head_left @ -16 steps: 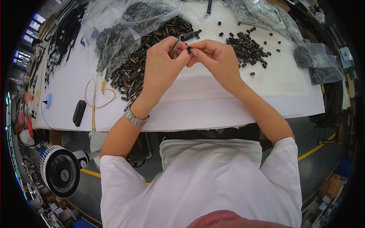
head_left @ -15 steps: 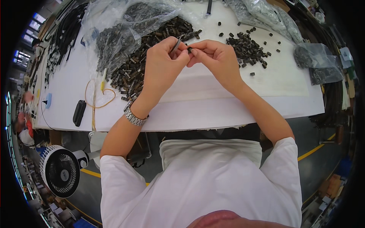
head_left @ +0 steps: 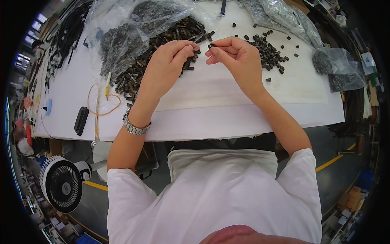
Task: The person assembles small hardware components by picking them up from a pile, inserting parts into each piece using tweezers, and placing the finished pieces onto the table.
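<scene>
Left hand point(head_left: 164, 67) pinched a thin dark stick point(head_left: 199, 39), right hand point(head_left: 237, 57) pinched a small black piece point(head_left: 211, 46), fingertips close together over the white table point(head_left: 227, 118), clear crinkly bags point(head_left: 134, 24) far left, grey bags point(head_left: 339, 71) far right

A white worktable point(head_left: 227, 118) fills the upper half of the frame, with clear plastic bags of dark parts at its upper left point(head_left: 122, 24) and at its right edge point(head_left: 339, 69). Near the table's left edge lie a small black rectangular device point(head_left: 81, 120) and a loop of yellow cord point(head_left: 99, 101). A white floor fan point(head_left: 61, 184) stands at lower left, and yellow floor lines point(head_left: 333, 160) run at lower right.
</scene>
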A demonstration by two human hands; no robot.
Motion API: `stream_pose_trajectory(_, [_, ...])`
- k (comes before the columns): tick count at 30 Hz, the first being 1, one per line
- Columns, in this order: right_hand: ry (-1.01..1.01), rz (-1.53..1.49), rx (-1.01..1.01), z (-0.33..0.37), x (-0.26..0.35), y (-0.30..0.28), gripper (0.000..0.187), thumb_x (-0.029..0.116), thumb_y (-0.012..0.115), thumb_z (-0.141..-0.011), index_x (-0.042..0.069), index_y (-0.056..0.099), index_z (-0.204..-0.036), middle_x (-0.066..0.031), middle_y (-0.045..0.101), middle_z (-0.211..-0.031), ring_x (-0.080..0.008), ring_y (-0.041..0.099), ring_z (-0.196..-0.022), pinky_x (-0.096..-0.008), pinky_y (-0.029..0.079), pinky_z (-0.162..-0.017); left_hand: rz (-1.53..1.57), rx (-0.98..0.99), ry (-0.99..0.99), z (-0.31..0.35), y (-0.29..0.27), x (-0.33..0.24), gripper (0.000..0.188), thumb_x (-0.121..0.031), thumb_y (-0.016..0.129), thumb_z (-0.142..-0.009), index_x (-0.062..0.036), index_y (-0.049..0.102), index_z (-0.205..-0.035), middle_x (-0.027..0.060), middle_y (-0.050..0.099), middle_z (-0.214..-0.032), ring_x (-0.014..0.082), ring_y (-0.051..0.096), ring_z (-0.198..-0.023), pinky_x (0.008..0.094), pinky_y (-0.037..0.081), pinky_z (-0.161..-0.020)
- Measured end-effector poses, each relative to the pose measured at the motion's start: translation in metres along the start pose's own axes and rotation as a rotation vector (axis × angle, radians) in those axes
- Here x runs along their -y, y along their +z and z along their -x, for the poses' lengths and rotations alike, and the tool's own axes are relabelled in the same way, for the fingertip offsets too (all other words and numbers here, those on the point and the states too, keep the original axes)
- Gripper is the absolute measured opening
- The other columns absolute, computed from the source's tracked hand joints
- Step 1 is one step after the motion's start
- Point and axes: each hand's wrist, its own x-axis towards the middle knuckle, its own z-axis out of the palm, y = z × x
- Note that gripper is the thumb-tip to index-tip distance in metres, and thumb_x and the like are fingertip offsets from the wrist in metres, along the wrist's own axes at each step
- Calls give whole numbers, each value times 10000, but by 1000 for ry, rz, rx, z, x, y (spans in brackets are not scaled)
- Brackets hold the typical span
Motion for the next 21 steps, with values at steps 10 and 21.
stream_pose_trajectory(10, [21, 83, -60, 3, 6, 1, 195, 86, 700, -1025, -66, 689, -1147, -139, 794, -1023, -171, 777, -886, -269, 602, -825, 187, 177, -273, 9, -3, -44, 198, -120, 664, -1032, 45, 718, -1127, 35, 696, -777, 53, 607, -564, 213, 419, -444])
stream_pose_trajectory(21, [-157, 353, -49, 8, 3, 5, 171, 61, 740, -973, -48, 699, -1098, -143, 797, -949, -192, 800, -881, -293, 627, -767, -82, 175, -122, 14, 4, -35, 165, -130, 678, -1017, 11, 730, -1088, 34, 681, -669, 70, 596, -491, 244, 418, -436])
